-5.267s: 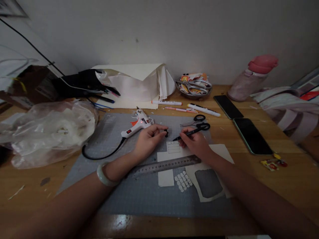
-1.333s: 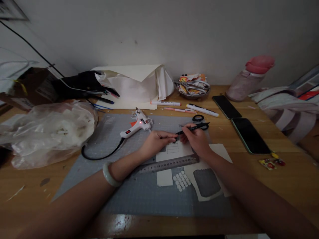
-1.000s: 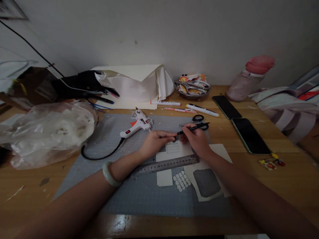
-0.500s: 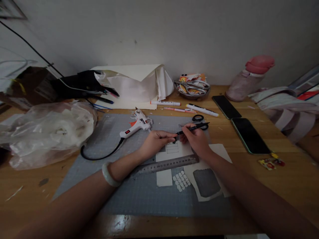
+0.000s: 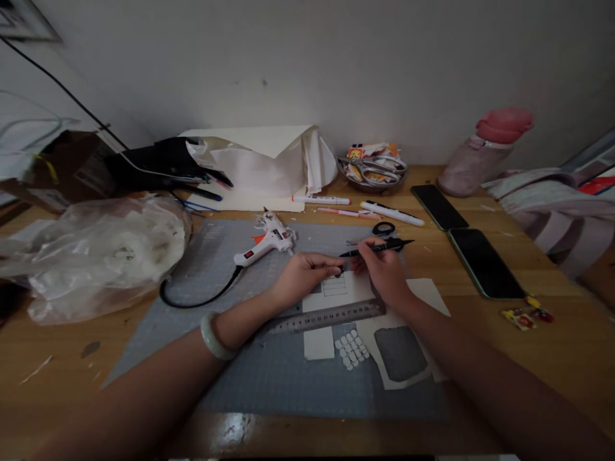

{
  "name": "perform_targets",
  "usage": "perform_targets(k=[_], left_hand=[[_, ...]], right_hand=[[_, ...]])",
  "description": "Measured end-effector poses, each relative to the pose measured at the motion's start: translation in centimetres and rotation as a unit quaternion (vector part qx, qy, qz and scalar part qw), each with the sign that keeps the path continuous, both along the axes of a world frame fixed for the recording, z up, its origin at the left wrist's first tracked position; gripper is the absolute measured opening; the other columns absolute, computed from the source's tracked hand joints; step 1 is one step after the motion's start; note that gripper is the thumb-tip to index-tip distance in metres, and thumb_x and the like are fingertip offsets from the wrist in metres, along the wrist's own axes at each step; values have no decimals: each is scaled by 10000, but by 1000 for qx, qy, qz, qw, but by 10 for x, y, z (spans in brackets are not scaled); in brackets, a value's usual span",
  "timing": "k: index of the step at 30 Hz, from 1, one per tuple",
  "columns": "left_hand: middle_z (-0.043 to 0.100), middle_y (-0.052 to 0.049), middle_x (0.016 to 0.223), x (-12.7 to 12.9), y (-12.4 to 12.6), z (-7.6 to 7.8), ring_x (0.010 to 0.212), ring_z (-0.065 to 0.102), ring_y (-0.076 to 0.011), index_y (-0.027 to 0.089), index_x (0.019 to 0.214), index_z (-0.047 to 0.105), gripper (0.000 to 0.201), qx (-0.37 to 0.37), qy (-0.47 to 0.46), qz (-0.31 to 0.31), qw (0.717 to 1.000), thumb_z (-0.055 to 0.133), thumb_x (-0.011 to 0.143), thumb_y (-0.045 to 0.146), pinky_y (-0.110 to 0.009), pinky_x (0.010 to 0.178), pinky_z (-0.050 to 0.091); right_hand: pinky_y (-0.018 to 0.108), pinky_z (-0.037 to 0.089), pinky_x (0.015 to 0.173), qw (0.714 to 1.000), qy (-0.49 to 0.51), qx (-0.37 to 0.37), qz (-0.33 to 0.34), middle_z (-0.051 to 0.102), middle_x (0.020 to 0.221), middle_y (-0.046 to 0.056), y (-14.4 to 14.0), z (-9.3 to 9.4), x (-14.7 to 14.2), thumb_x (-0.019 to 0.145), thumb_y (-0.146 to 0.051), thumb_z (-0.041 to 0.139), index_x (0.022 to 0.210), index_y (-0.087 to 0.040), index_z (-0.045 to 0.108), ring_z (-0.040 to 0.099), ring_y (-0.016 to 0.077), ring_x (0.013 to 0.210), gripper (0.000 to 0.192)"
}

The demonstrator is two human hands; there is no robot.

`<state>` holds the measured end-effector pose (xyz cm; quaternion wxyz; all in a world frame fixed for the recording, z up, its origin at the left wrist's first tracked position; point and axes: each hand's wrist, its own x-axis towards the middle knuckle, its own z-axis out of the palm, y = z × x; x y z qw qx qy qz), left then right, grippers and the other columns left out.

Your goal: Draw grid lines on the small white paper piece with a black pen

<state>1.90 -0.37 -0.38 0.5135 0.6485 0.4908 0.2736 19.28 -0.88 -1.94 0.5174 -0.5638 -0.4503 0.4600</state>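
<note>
Levelled since before, pen (image 5: pixel 379 246) in right hand (image 5: pixel 382 272) lies sideways; tip left.

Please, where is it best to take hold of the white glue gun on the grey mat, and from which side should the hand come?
Probably the handle of the glue gun, the lower end where the black cord leaves it. Come from the left hand side, since the nozzle points away toward the wall and a red light suggests it may be hot.
</note>
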Motion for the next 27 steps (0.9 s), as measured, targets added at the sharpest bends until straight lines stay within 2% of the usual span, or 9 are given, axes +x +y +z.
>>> perform_targets(k=[5,8,10,11,13,15,17,20,27], left_hand=[[781,-9,952,2,-1,1,817,682,-161,220,970,781,230,-43,-26,6,999,667,773,251,-220,710,512],[777,-17,981,2,-1,1,846,689,-164,221,967,783,227,-45,-31,7,998,668,773,248,-215,714,513],[774,-21,1002,2,-1,0,868,691,-169,219,965,783,225,-42,-37,8,998,669,774,250,-217,733,515],[772,-20,1011,2,-1,-1,878,691,-172,218,965,783,224,-41,-41,8,998,670,774,250,-220,747,517],[769,-18,1026,2,-1,-2,894,691,-177,215,965,781,222,-41,-47,5,998,670,775,248,-232,776,521],[767,-23,1035,2,0,-2,903,693,-179,206,970,777,224,-42,-55,2,998,675,774,248,-246,807,525],[766,-32,1040,2,0,-2,918,695,-181,198,962,777,222,-42,-66,1,997,688,766,250,-257,839,525],[764,-34,1047,1,0,-4,954,695,-187,203,934,780,202,-35,-84,-1,996,701,752,244,-272,895,516],[760,-19,1068,0,1,-7,996,688,-192,211,967,775,228,-22,-67,-16,997,676,774,280,-265,916,510]], right_hand=[[292,527,550,985,49,109,-128,599,581,-34,-3,8,4,793,-529,565,803,-243,440,611,156,522,312],[339,554,625,967,0,203,-154,615,669,-3,-22,15,10,874,-497,478,848,-250,448,650,179,601,251],[372,561,676,956,-104,261,-83,661,781,38,-41,17,15,905,-431,453,875,-254,495,673,197,667,184],[372,558,691,943,-177,282,-14,678,805,51,-50,17,17,892,-371,485,879,-255,522,686,210,712,123],[330,549,670,901,-297,294,118,706,850,58,-65,15,18,858,-255,521,901,-254,551,694,210,758,53],[281,519,606,854,-363,322,188,702,779,34,-72,12,16,861,-206,497,895,-246,557,674,177,681,80],[268,497,594,822,-407,344,202,699,753,28,-71,10,11,880,-192,477,898,-233,558,661,166,656,92],[282,498,638,800,-449,348,193,714,813,51,-64,9,4,912,-202,460,935,-217,571,673,180,730,114],[328,532,704,793,-474,332,190,723,897,93,-61,9,4,929,-187,442,1006,-194,586,685,216,823,163]])
